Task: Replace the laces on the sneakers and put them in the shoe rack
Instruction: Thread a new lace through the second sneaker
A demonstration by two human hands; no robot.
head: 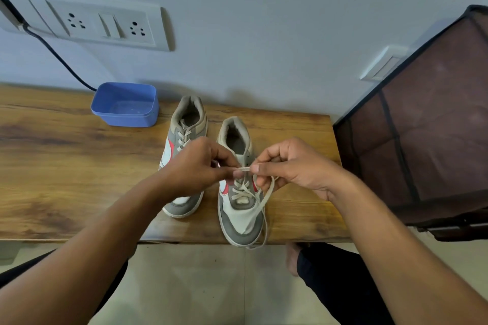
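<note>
Two grey, white and red sneakers stand toes toward me on a wooden table. The left sneaker is laced to the top. The right sneaker is laced only over its lower eyelets. Its cream lace trails over the toe and hangs past the table's front edge. My left hand and my right hand meet above the right sneaker, and both pinch a short stretch of that lace between thumb and forefinger. My left hand hides the middle of the left sneaker.
A blue plastic tub sits at the back of the table near the wall. A brown fabric-covered shoe rack stands right of the table. A socket panel with a black cable is on the wall. My knees and a tiled floor lie below.
</note>
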